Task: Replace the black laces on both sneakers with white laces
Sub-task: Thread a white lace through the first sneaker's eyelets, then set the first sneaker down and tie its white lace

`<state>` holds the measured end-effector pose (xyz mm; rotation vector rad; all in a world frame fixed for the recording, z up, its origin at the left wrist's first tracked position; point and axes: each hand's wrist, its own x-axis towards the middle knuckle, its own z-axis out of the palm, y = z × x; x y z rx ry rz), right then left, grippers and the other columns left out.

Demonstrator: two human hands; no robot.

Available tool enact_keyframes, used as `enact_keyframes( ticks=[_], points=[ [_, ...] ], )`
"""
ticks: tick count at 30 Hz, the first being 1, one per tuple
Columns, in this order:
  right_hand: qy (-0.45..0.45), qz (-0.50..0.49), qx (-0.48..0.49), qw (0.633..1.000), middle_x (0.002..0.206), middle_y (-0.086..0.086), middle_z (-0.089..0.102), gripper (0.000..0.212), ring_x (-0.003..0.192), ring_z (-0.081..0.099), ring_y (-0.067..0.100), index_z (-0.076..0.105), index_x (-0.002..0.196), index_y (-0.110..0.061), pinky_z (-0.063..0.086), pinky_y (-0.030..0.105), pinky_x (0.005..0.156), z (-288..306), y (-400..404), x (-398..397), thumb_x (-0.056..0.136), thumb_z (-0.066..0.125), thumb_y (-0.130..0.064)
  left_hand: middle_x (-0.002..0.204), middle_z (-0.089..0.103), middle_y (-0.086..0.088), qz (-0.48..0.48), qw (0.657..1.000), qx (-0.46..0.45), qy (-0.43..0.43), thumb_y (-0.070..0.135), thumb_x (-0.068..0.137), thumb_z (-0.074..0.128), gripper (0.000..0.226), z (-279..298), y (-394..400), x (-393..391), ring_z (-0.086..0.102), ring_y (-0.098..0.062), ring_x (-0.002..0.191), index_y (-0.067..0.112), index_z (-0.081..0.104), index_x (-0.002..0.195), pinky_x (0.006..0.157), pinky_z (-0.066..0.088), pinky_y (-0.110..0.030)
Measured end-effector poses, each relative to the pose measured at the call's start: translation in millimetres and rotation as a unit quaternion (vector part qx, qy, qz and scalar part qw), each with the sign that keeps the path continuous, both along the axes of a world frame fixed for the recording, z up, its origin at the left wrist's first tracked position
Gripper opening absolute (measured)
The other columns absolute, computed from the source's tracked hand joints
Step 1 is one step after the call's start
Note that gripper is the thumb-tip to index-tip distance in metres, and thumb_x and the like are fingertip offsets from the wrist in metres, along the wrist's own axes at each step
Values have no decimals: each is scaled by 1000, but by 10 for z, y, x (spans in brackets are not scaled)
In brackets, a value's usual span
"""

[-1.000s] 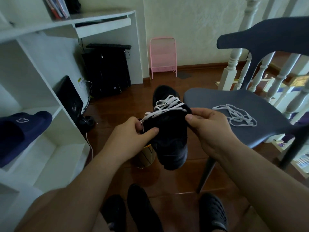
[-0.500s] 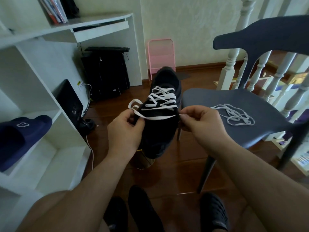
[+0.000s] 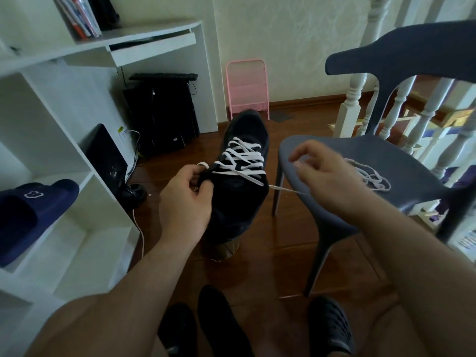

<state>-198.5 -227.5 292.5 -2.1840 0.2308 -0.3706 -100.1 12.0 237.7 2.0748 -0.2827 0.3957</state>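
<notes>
Left hand point(image 3: 184, 199) curled, gripping; right hand point(image 3: 324, 176) raised, blurred, fingers loosely curled.
</notes>
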Motion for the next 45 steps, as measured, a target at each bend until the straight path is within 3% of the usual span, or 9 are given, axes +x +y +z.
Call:
enact_keyframes(
  ticks=[5, 11, 14, 17, 20, 28, 33, 36, 45],
  points=[
    [107, 36, -86, 990, 98, -11, 63, 39, 88, 58, 3, 56, 108, -30, 46, 25, 69, -238, 243, 49, 92, 62, -65, 79, 66, 8, -28, 999, 14, -9, 28, 101, 63, 10, -97, -108, -81, 63, -12, 71, 35, 65, 108, 70, 57, -44],
    [112, 25, -103, 988, 91, -6, 61, 22, 84, 59, 11, 56, 98, -21, 40, 25, 62, -336, 213, 148, 100, 61, -42, 89, 66, 9, -61, 997, 52, -2, 33, 103, 63, 19, -121, -175, -158, 62, -7, 72, 32, 67, 122, 70, 56, -37],
    [61, 8, -45, 997, 92, 3, 65, 15, 88, 60, 20, 58, 102, -14, 43, 27, 64, -379, 219, 161, 102, 54, -29, 103, 71, 10, -103, 976, -87, 173, 23, 103, 64, 32, -35, -251, -203, 67, 2, 83, 29, 65, 135, 79, 57, -29],
    [25, -32, -7, 999, 86, 3, 63, 17, 76, 57, 16, 55, 96, -15, 38, 21, 54, -427, 254, 149, 103, 51, -30, 114, 77, 5, -145, 893, -250, 344, 27, 106, 57, 29, 82, -331, -269, 73, -13, 103, 32, 71, 131, 82, 56, -31],
    [23, -13, -23, 999, 80, 4, 61, 19, 69, 54, 20, 50, 92, -13, 38, 24, 53, -494, 338, 134, 103, 51, -29, 105, 80, 9, -106, 871, -303, 372, 44, 106, 60, 23, 86, -330, -272, 76, -15, 100, 31, 76, 116, 88, 59, -42],
    [67, 24, -83, 994, 82, 2, 62, 12, 77, 60, 23, 52, 97, -18, 47, 40, 66, -648, 352, 170, 104, 51, -28, 107, 77, -2, 10, 802, -464, 376, 22, 114, 43, 22, 18, -297, -115, 77, -15, 82, 12, 62, 121, 70, 57, -32],
    [194, 42, -122, 973, 112, 18, 67, 14, 105, 62, 38, 51, 103, -14, 41, 36, 77, -1284, 229, 478, 104, 51, -28, 86, 73, -5, 32, 815, -303, 493, 13, 111, 48, 20, -528, -454, -8, 62, -16, 62, 13, 63, 98, 54, 54, -29],
    [275, 66, -117, 952, 119, 21, 65, 13, 111, 61, 39, 47, 103, -16, 41, 36, 79, -1842, 218, 517, 105, 52, -27, 55, 64, -1, 26, 798, -239, 553, 5, 110, 44, 25, -1109, -496, 28, 58, -18, 59, 11, 60, 91, 71, 60, -38],
    [376, -10, 15, 927, 97, 3, 60, 12, 102, 61, 32, 49, 93, -24, 40, 32, 78, -3490, 187, 201, 103, 56, -26, 73, 58, -7, 110, 777, -198, 588, 11, 109, 44, 28, -2918, -684, 129, 57, -22, 58, 3, 65, 126, 60, 51, -32]
  ],
)
